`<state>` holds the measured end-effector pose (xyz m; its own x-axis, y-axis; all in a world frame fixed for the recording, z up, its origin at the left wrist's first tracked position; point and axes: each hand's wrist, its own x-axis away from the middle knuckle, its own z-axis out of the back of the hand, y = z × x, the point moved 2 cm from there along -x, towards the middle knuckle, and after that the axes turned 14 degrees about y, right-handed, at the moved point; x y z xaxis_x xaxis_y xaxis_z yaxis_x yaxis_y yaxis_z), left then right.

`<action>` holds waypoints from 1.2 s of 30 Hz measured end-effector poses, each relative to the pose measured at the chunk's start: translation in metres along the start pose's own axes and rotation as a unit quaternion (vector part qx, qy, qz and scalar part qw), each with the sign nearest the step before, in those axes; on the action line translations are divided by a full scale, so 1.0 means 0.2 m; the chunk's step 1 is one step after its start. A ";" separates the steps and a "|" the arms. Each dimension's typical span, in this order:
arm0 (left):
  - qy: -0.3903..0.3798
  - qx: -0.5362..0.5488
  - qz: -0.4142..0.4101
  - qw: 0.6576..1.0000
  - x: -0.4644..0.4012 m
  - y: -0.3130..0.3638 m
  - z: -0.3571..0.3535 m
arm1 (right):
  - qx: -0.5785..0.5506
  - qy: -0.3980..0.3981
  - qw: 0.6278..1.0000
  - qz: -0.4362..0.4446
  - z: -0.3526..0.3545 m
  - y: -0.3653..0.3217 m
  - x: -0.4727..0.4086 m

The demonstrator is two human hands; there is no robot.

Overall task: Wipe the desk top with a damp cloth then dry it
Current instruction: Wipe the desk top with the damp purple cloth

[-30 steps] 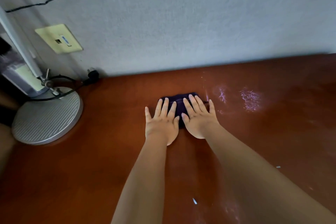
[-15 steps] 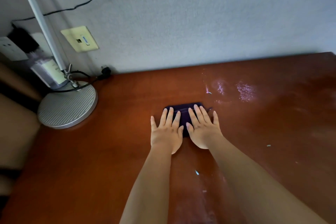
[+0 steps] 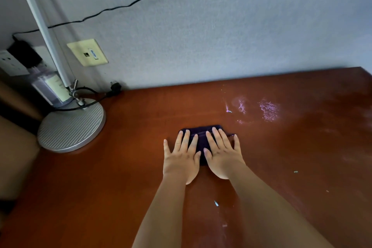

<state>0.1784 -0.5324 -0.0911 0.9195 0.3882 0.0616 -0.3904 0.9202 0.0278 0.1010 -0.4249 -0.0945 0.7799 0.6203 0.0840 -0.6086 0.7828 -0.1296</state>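
Note:
A dark purple folded cloth (image 3: 201,137) lies flat on the reddish-brown desk top (image 3: 120,177), a short way from the wall. My left hand (image 3: 181,157) and my right hand (image 3: 222,155) press on it side by side, palms down, fingers straight and pointing toward the wall. The hands cover most of the cloth; only its far edge and a strip between them show. Wet, shiny streaks (image 3: 267,109) glisten on the desk to the right of the cloth.
A silver desk lamp stands at the back left on a round ribbed base (image 3: 70,127), its pole (image 3: 40,24) slanting up. A black cable and plug (image 3: 114,87) lie by the wall. Wall sockets (image 3: 87,52) sit above. Small white specks (image 3: 216,203) dot the desk.
Both hands with the cloth have slid slightly toward me, away from the wall. My view has shifted, showing more of the lamp and wall at left.

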 end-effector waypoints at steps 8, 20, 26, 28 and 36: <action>-0.001 0.009 0.016 1.000 -0.27 -0.04 0.02 | -0.001 -0.001 1.000 0.012 0.03 0.03 -0.30; -0.026 0.027 0.026 0.999 -0.12 -0.03 0.01 | 0.009 -0.012 1.000 0.012 0.02 0.01 -0.14; -0.040 0.012 0.012 0.999 0.16 0.01 0.00 | 0.008 -0.027 1.000 0.005 -0.01 -0.03 0.16; -0.047 0.012 0.010 0.999 0.26 0.02 0.00 | 0.010 -0.033 0.999 0.003 -0.02 -0.04 0.26; -0.049 -0.007 -0.012 0.999 0.54 0.07 -0.02 | 0.016 -0.055 0.998 -0.006 -0.04 -0.07 0.56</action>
<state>0.2728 -0.4771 -0.0884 0.9193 0.3599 0.1591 -0.3671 0.9300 0.0175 0.1986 -0.3670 -0.0904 0.7671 0.6117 0.1935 -0.6054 0.7899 -0.0974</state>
